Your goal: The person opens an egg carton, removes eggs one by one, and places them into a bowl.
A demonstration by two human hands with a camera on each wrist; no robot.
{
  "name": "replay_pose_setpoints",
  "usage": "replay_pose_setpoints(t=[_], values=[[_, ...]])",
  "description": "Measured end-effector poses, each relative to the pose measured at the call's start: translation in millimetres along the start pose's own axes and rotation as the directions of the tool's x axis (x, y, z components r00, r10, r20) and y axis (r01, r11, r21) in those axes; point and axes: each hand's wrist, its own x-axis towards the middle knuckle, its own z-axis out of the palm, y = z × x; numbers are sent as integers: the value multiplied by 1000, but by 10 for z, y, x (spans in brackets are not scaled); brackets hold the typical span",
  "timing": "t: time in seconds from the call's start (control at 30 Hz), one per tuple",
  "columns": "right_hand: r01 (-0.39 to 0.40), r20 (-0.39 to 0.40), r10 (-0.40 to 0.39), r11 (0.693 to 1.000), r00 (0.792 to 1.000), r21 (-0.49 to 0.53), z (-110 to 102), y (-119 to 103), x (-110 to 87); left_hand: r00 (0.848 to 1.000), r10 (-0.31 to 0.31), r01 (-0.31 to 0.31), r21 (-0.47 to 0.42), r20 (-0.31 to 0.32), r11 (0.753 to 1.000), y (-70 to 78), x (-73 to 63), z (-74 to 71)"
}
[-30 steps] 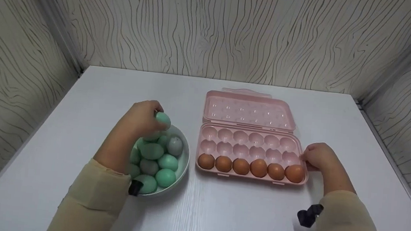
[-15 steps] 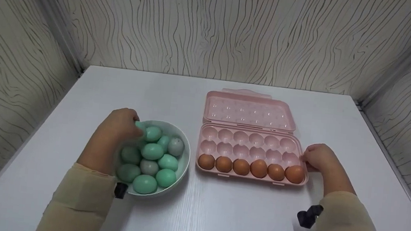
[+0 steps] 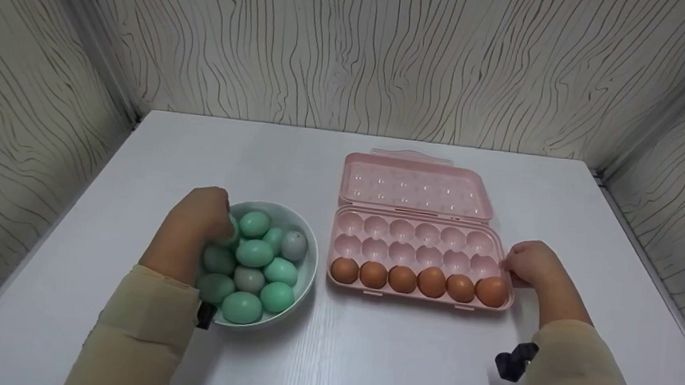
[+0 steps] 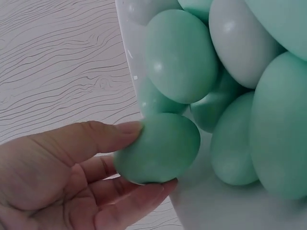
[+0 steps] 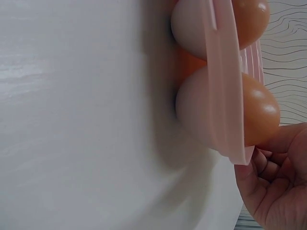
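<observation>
My left hand [image 3: 198, 220] is at the left rim of a white bowl [image 3: 308, 269] heaped with green and grey eggs. In the left wrist view, its thumb and fingers pinch a green egg [image 4: 158, 148] just outside the heap, beside the bowl's wall. To the right lies an opened pink egg box [image 3: 400, 250], its front row filled with brown eggs [image 3: 402, 279] and the two rows behind bare. My right hand [image 3: 533, 263] grips the box's right edge. Seen from the right wrist, thumb and fingers pinch the corner rim [image 5: 228, 105] close to the end brown egg [image 5: 261, 110].
The white table [image 3: 327, 365] extends around bowl and box, bounded by wood-patterned panels [image 3: 342, 50] at the back and sides. The box's dimpled lid [image 3: 414, 186] lies folded back behind it. A black wrist camera [image 3: 514, 361] juts from the right sleeve.
My left hand, holding a green egg, has moved from above the bowl's back to its left rim, then slightly lower. The right hand stays on the box.
</observation>
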Motion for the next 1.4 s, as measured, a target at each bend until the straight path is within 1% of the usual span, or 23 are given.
replay_pose_setpoints(t=[0.1, 0.2, 0.33, 0.47, 0.7, 0.9, 1.07, 1.23, 1.4], values=[[-3, 0, 3, 1000, 1000, -5, -5, 2, 5, 1000, -16, 15, 35, 8, 999, 28, 19, 11], [1, -1, -1, 1000, 1000, -11, -5, 1, 10, 999, -49, 48, 47, 19, 998, 61, 25, 19], [1, -4, -1, 1000, 1000, -12, 4, -6, 8, 996, -85, 84, 43, 26, 996, 105, 22, 30], [-8, -8, 8, 1000, 1000, 7, 16, -4, -2, 994, -104, 103, 52, 27, 993, 134, 22, 37], [34, -19, -33, 999, 999, 15, 31, 16, -8, 998, -55, 57, 82, -25, 995, 152, 9, 37], [20, -10, -20, 1000, 1000, 0, 26, -1, -10, 998, -62, 63, 66, -25, 996, 158, -9, 26], [23, -5, -23, 999, 1000, -34, 20, -35, -44, 998, -49, 51, 66, -28, 996, 164, -3, 16], [24, -5, -24, 996, 1000, -81, 17, -83, -75, 999, -18, 20, 87, -27, 996, 176, 2, -11], [22, -19, -25, 989, 1000, -145, 20, -127, -93, 999, 2, 0, 42, -39, 999, 224, 1, -35]])
